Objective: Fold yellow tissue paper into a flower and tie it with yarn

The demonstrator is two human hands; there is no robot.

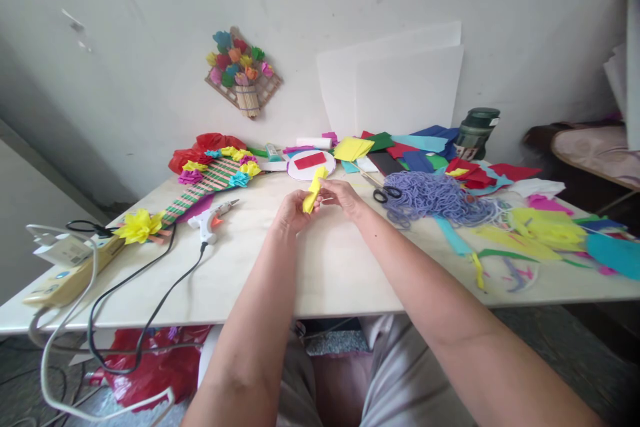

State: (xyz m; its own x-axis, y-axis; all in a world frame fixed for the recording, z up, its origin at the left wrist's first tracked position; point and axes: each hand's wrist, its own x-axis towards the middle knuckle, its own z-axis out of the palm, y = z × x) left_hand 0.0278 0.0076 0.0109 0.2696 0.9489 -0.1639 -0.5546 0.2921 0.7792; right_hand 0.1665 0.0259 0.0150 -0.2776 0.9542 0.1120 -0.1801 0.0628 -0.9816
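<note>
A narrow folded piece of yellow crepe paper [315,189] is held upright and slightly tilted between both hands, above the table's middle. My left hand [295,212] is closed round its lower end. The fingers of my right hand [340,199] are pinched at its right side, partly hidden by the hand itself. Just beyond the hands lies a white oval card [325,165] with a red paper rectangle [310,160] on it. To the right are black-handled scissors [387,194], beside a heap of purple yarn [435,195].
A white glue gun [204,221] lies at left, its cord running over the table edge. Behind it is a striped fan shape [200,188] with paper flowers. A power strip [75,272] sits at the left corner. Coloured paper [354,148] and a dark bottle [476,135] stand along the back.
</note>
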